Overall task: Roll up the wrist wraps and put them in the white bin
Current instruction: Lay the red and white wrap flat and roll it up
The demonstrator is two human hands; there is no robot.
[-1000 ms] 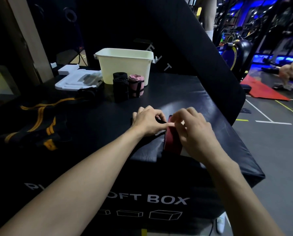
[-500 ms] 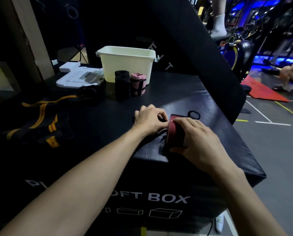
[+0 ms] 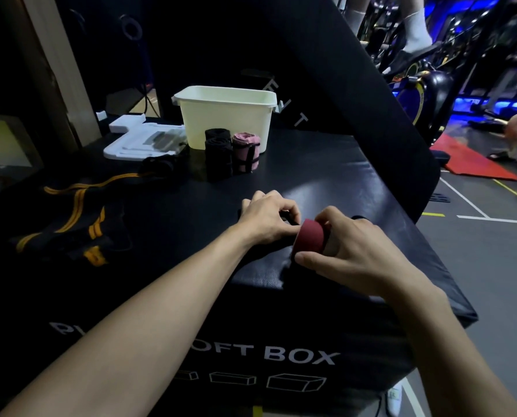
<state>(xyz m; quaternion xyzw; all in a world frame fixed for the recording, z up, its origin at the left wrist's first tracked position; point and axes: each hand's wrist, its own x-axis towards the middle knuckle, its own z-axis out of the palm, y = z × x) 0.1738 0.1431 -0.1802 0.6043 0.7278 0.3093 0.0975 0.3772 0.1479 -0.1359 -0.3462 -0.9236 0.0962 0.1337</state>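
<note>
The red wrist wrap sits as a half-made roll near the front edge of the soft box, the black padded block that serves here as a desk. The right hand cups it, thumb under the near side and fingers curled over the top – a hold that probably keeps the coil tight while it turns. The left hand, touching the roll's left side, has its fingers bent down and pinching something dark, likely the wrap's loose end or loop, though I cannot tell which.

Farther back on the box stand three finished rolls – two black rolls and one pink roll – upright, just in front of the white bin and not yet in it. I cannot see inside the bin. Left of the rolls lie one white tray and a heap of black straps with yellow stripes, probably waiting to be rolled.
</note>
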